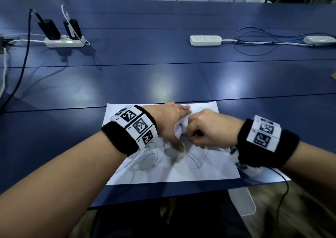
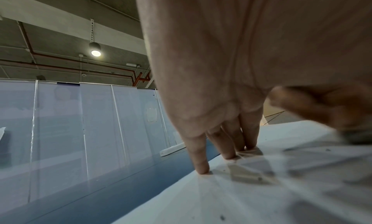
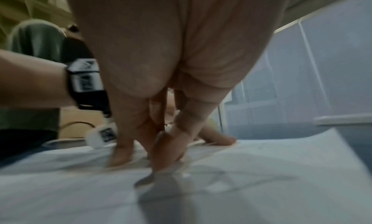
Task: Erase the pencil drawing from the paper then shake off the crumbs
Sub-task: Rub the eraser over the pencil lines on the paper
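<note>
A white sheet of paper (image 1: 163, 170) lies on the blue table (image 1: 145, 77), near its front edge. Pencil loops (image 1: 145, 157) are drawn on its near half. My left hand (image 1: 167, 123) lies flat on the sheet, its straight fingers (image 2: 201, 160) pressing down beside the far edge. Just right of it, my right hand (image 1: 205, 130) is curled and blurred. Its fingertips (image 3: 167, 151) pinch a small dark eraser (image 2: 356, 138) against the paper (image 3: 261, 187); the eraser is mostly hidden. Dark crumbs (image 2: 222, 218) speckle the paper (image 2: 241, 195).
A power strip (image 1: 64, 42) with two black adapters stands at the back left. Another strip (image 1: 205, 40) with looped cables (image 1: 258, 41) lies at the back right. A brown corner (image 1: 333, 76) shows at the right edge. White partition panels (image 2: 60, 124) stand behind the table.
</note>
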Demonstrator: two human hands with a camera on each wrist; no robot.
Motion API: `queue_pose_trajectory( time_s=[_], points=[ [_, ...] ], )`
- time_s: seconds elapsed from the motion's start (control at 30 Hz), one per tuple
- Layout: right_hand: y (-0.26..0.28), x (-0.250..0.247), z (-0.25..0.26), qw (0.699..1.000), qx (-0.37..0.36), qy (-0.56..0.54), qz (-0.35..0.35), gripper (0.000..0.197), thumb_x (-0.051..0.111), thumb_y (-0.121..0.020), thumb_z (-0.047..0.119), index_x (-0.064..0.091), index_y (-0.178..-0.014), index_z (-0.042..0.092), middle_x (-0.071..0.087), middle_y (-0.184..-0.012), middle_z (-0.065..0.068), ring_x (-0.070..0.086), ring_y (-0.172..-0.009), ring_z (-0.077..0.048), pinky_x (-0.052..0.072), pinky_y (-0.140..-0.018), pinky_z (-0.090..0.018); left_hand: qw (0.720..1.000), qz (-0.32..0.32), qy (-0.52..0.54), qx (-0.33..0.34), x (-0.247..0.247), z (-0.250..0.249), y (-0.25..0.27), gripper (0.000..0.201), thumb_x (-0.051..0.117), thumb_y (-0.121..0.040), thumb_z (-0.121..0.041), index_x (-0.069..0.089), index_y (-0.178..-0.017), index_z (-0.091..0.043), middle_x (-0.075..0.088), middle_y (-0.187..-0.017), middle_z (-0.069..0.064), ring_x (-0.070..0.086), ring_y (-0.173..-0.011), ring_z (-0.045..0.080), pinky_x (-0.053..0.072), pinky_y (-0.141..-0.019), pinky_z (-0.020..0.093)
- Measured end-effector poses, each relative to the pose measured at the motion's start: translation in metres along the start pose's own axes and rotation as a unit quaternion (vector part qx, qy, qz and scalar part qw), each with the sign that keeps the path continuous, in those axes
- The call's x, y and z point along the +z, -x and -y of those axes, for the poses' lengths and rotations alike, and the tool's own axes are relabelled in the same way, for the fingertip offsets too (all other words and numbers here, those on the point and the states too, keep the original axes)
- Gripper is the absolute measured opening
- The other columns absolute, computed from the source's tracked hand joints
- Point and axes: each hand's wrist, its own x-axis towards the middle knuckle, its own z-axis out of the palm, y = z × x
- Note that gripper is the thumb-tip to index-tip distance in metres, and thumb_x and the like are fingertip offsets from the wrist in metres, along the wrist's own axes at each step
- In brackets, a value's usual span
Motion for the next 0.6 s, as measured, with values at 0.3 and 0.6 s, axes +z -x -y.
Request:
queue_pose_trajectory(
  time_s=[0.3,0.6],
  points=[
    [-0.016,-0.011,-0.016,0.998,0.025,0.001,-0.059,0.013,0.061,-0.074,0.016,0.073,-0.080,0.020,0.068,-0.077,-0.002,0.061,-0.070,-0.022,0.044,-0.066,-0.024,0.999,-0.029,0.031,0.007,-0.003,-0.003,0.005,0.096,0.078,-0.053,-0.068,0.046,-0.135,-0.028,0.044,-0.139,-0.011,0.042,-0.125,0.015,0.038,-0.108,0.032],
    [-0.020,-0.015,-0.028,0.996,0.045,-0.013,-0.073,0.022,0.059,-0.078,0.018,0.073,-0.091,0.028,0.070,-0.073,-0.002,0.064,-0.061,-0.013,0.053,-0.070,-0.028,0.998,-0.036,0.047,0.004,-0.003,-0.002,0.002,0.098,0.078,-0.046,-0.070,0.046,-0.131,-0.033,0.049,-0.131,-0.018,0.049,-0.118,0.011,0.044,-0.102,0.032]
  ],
)
